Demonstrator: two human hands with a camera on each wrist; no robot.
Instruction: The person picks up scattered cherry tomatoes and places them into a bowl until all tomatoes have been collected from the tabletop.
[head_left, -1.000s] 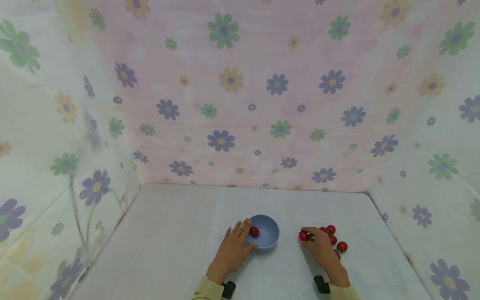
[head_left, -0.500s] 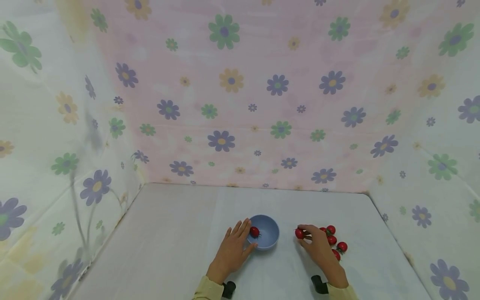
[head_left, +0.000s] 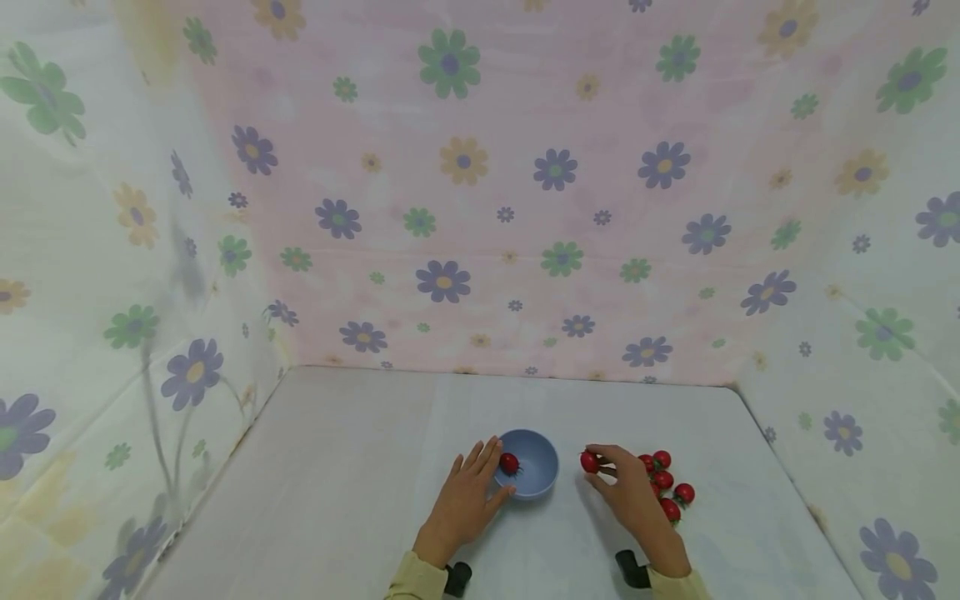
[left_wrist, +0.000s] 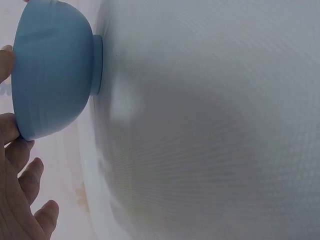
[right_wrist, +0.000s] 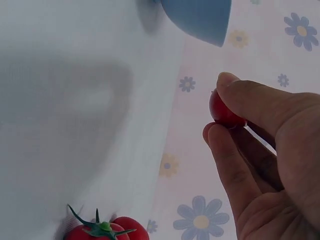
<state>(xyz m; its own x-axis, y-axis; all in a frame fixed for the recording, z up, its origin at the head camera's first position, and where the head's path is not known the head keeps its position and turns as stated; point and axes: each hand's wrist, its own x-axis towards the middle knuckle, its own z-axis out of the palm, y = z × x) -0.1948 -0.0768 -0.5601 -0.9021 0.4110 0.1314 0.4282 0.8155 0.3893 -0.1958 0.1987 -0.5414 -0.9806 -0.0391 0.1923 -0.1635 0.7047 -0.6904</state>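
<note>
My right hand point(head_left: 633, 497) pinches a red cherry tomato point(right_wrist: 224, 113) between thumb and fingertips, clear of the table and a short way right of the blue bowl point(head_left: 542, 468). Fairly straight fingers of my left hand point(head_left: 460, 506) rest along the bowl's left rim, with the thumb at its near side. The left wrist view shows fingertips against the rim of the bowl, which stands upright on its foot. Inside it, on the left, lies another cherry tomato point(head_left: 509, 463) with a green stem.
Several loose cherry tomatoes point(head_left: 684, 493) with green stems lie on the white table point(head_left: 360, 475), to the right of my right hand. Flower-patterned cloth point(head_left: 480, 208) walls off the back and both sides. A dark device point(head_left: 632, 570) sits at my right wrist.
My right hand has carried its cherry tomato left and slightly away from me, closer to the bowl, uncovering more of the tomatoes behind it. The left hand and bowl have stayed put.
</note>
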